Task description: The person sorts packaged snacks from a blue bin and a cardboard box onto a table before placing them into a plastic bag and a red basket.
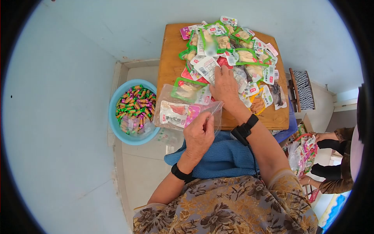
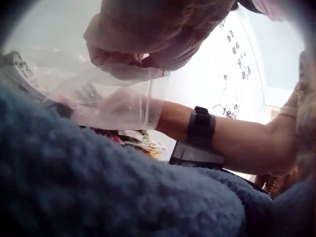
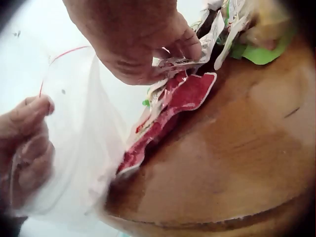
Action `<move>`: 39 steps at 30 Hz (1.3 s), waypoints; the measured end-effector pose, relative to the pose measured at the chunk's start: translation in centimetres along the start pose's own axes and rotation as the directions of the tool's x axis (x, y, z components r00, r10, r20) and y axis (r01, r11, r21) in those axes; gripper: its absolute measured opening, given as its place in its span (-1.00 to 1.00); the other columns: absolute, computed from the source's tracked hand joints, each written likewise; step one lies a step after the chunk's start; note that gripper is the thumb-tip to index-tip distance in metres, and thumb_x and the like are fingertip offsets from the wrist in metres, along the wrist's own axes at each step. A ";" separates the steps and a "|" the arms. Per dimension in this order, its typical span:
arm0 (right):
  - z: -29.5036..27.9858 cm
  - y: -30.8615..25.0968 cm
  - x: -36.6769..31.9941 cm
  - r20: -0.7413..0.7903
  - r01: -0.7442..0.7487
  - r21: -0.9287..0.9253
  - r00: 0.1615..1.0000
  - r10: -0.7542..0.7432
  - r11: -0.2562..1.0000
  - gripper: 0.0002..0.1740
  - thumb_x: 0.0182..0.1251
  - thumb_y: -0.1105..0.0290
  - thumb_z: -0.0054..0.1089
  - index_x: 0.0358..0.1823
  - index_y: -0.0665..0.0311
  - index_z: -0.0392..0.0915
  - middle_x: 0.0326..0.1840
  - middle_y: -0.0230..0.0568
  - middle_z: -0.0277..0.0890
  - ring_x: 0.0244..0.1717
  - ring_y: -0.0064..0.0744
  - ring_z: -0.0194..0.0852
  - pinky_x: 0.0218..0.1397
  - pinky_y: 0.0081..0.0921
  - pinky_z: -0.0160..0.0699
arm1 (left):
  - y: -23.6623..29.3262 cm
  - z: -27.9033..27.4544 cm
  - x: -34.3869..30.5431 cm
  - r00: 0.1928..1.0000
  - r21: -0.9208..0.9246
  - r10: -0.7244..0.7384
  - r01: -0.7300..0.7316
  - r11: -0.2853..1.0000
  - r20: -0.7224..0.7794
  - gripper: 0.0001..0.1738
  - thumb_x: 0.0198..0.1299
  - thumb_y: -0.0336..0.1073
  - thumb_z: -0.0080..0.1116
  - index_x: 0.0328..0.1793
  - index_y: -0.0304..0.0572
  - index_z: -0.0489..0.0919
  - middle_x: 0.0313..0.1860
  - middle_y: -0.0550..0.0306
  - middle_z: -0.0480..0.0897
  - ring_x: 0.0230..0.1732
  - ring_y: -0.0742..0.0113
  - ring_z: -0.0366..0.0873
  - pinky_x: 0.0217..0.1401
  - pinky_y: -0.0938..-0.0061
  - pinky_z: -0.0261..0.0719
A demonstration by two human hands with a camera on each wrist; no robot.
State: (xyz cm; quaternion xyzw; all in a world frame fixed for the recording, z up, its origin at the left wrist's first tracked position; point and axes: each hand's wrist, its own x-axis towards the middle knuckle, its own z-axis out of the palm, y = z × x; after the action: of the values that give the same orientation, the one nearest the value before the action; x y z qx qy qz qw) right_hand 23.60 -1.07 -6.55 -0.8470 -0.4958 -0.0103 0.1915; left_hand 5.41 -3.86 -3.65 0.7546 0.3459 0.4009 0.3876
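The bag (image 3: pixel 81 133) is smooth, clear plastic, the packets (image 1: pixel 247 56) glossy plastic, the table (image 1: pixel 170 50) shiny wood, the basin (image 1: pixel 111 117) probably smooth plastic, the cloth (image 1: pixel 224 156) rough and fleecy.

Right hand (image 3: pixel 136 42) here has thumb and fingers pinching a crinkly whitish packet (image 3: pixel 207 43), with a shiny red packet (image 3: pixel 190 94) just below it and more red wrapping trailing toward the corner of the wooden tabletop (image 3: pixel 222 158). Just past that corner, the left hand (image 3: pixel 24 126) grips a filmy clear bag (image 3: pixel 79 138) with a thin red line along its mouth. Oh, and some green packaging (image 3: pixel 266 53) sits across from the tabletop's curved edge, kinda blurry.
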 end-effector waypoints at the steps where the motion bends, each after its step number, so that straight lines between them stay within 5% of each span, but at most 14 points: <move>1: 0.3 0.5 -0.1 -0.082 0.036 0.000 0.996 -0.036 0.999 -0.33 0.06 0.30 0.41 0.20 0.38 0.40 0.11 0.04 0.42 0.09 0.07 0.49 -0.04 -0.03 0.63 | 0.1 0.0 0.0 1.000 -0.001 0.003 -0.003 1.000 0.003 -0.89 0.23 -0.48 0.33 -0.14 -0.21 0.64 -0.64 0.18 0.47 -0.63 0.51 0.40 -0.55 0.54 0.38; 5: -1.3 2.2 -0.3 -0.174 -0.028 0.134 0.983 0.051 0.991 -0.48 0.10 0.42 0.28 0.15 0.37 0.46 -0.03 0.05 0.54 -0.02 0.07 0.57 -0.05 -0.08 0.63 | 0.2 0.1 -0.1 1.000 -0.002 0.004 -0.004 1.000 0.000 -0.90 0.22 -0.48 0.33 -0.16 -0.21 0.64 -0.64 0.16 0.48 -0.64 0.48 0.42 -0.56 0.53 0.38; 7: -4.0 3.3 -0.4 0.020 -0.286 0.441 0.951 0.309 0.851 -0.61 0.15 0.51 0.16 0.06 0.36 0.53 -0.12 -0.05 0.64 -0.12 -0.09 0.64 -0.08 -0.20 0.62 | 0.3 0.1 0.0 0.999 0.014 0.033 -0.033 0.999 -0.008 -0.90 0.22 -0.49 0.33 -0.16 -0.21 0.64 -0.65 0.16 0.48 -0.65 0.48 0.43 -0.56 0.52 0.38; 8: -4.3 3.8 -1.1 0.187 -0.360 0.806 0.908 0.374 0.470 -0.66 0.18 0.60 0.06 0.02 0.36 0.57 -0.03 -0.15 0.67 -0.09 -0.31 0.64 -0.04 -0.35 0.61 | 0.4 0.1 -0.1 1.000 0.009 0.013 -0.013 1.000 -0.007 -0.90 0.22 -0.49 0.33 -0.16 -0.21 0.64 -0.65 0.14 0.49 -0.65 0.47 0.43 -0.56 0.51 0.38; 9: -4.6 4.5 -1.6 0.189 -0.360 0.805 0.909 0.372 0.471 -0.66 0.18 0.60 0.06 0.02 0.36 0.57 -0.03 -0.15 0.67 -0.09 -0.31 0.64 -0.04 -0.35 0.61 | 0.5 0.1 -0.1 1.000 0.005 -0.007 0.008 1.000 -0.006 -0.90 0.21 -0.49 0.33 -0.17 -0.21 0.64 -0.65 0.13 0.49 -0.65 0.46 0.44 -0.56 0.51 0.39; 11: -4.8 5.3 -2.9 0.336 -0.303 0.941 0.891 0.304 -0.153 -0.63 0.21 0.64 0.04 0.07 0.38 0.56 0.02 -0.22 0.66 -0.04 -0.47 0.63 0.02 -0.44 0.60 | 0.3 0.2 -0.2 1.000 0.004 0.002 -0.002 1.000 -0.015 -0.89 0.21 -0.49 0.33 -0.16 -0.21 0.64 -0.65 0.13 0.49 -0.65 0.46 0.44 -0.56 0.51 0.39; 12: -5.8 4.5 -3.7 0.356 -0.254 0.909 0.886 0.297 -0.330 -0.61 0.24 0.65 0.08 0.11 0.39 0.55 0.06 -0.18 0.66 0.04 -0.38 0.65 0.18 -0.35 0.61 | 0.2 0.2 -0.2 1.000 0.002 0.019 -0.019 1.000 -0.020 -0.89 0.21 -0.49 0.33 -0.16 -0.21 0.63 -0.65 0.13 0.49 -0.65 0.46 0.43 -0.56 0.51 0.38; 16: -6.1 5.1 -6.2 0.524 -0.273 0.712 0.820 0.231 -0.648 -0.60 0.38 0.50 0.21 0.23 0.33 0.48 0.15 -0.14 0.62 0.20 -0.21 0.61 0.37 -0.09 0.55 | 0.0 0.1 -0.4 0.999 -0.003 -0.032 0.032 0.999 -0.015 -0.89 0.21 -0.49 0.33 -0.16 -0.22 0.63 -0.65 0.15 0.48 -0.66 0.48 0.41 -0.56 0.52 0.38; 21: -7.9 4.0 -9.0 0.486 -0.260 0.820 0.786 0.382 -0.509 -0.62 0.43 0.41 0.24 0.23 0.32 0.50 0.15 -0.18 0.64 0.15 -0.29 0.64 0.32 -0.22 0.59 | 0.0 0.4 -0.4 0.998 -0.053 -0.062 0.060 0.997 -0.028 -0.90 0.23 -0.50 0.32 -0.16 -0.23 0.63 -0.66 0.18 0.45 -0.64 0.50 0.37 -0.56 0.53 0.37; 24: -9.0 2.7 -10.4 0.340 -0.361 0.930 0.772 0.537 -0.071 -0.83 0.35 0.48 0.33 -0.09 0.37 0.71 -0.17 -0.29 0.75 -0.23 -0.60 0.68 -0.10 -0.57 0.67 | 0.1 0.3 -0.3 0.999 -0.021 -0.036 0.035 0.999 -0.021 -0.90 0.23 -0.50 0.32 -0.15 -0.22 0.63 -0.66 0.18 0.46 -0.65 0.50 0.39 -0.56 0.52 0.37; 25: -8.7 2.9 -10.9 0.342 -0.361 0.930 0.770 0.538 -0.073 -0.83 0.35 0.48 0.33 -0.09 0.37 0.71 -0.17 -0.29 0.75 -0.23 -0.60 0.68 -0.10 -0.57 0.67 | 0.1 0.4 -0.4 0.999 -0.020 -0.037 0.036 0.999 -0.019 -0.90 0.23 -0.50 0.32 -0.15 -0.22 0.63 -0.66 0.18 0.46 -0.65 0.50 0.39 -0.56 0.52 0.37; 28: -7.6 4.5 -12.2 0.171 -0.374 0.817 0.884 0.435 0.439 -0.81 0.27 0.49 0.36 -0.12 0.41 0.73 -0.38 -0.51 0.61 -0.40 -0.79 0.42 -0.35 -0.68 0.40 | 0.1 0.6 -0.4 0.999 -0.031 -0.039 0.038 0.999 -0.019 -0.89 0.22 -0.49 0.33 -0.15 -0.22 0.63 -0.65 0.16 0.47 -0.65 0.50 0.41 -0.56 0.51 0.37; 35: -11.3 5.6 -12.7 0.367 -0.553 0.750 0.804 0.467 0.363 -0.81 0.28 0.45 0.34 -0.15 0.42 0.73 -0.42 -0.48 0.59 -0.48 -0.78 0.39 -0.43 -0.69 0.32 | 0.1 0.6 -0.5 0.999 -0.023 -0.042 0.042 0.999 -0.012 -0.88 0.21 -0.50 0.32 -0.13 -0.24 0.64 -0.64 0.15 0.49 -0.66 0.45 0.42 -0.57 0.49 0.38; 39: -14.6 6.2 -13.1 0.462 -0.544 0.830 0.794 0.394 0.124 -0.79 0.31 0.49 0.25 -0.09 0.46 0.69 -0.35 -0.30 0.68 -0.47 -0.60 0.60 -0.48 -0.62 0.55 | 0.4 0.5 -0.2 1.000 0.023 -0.011 0.011 1.000 -0.016 -0.84 0.21 -0.50 0.32 -0.09 -0.25 0.66 -0.62 0.10 0.53 -0.64 0.42 0.46 -0.55 0.49 0.42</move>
State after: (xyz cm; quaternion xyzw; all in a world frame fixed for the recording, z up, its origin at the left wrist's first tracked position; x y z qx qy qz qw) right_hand 24.73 -19.58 2.34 -0.6775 -0.1227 0.3958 0.6077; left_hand 5.86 -4.42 -3.59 0.7540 0.3575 0.4006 0.3783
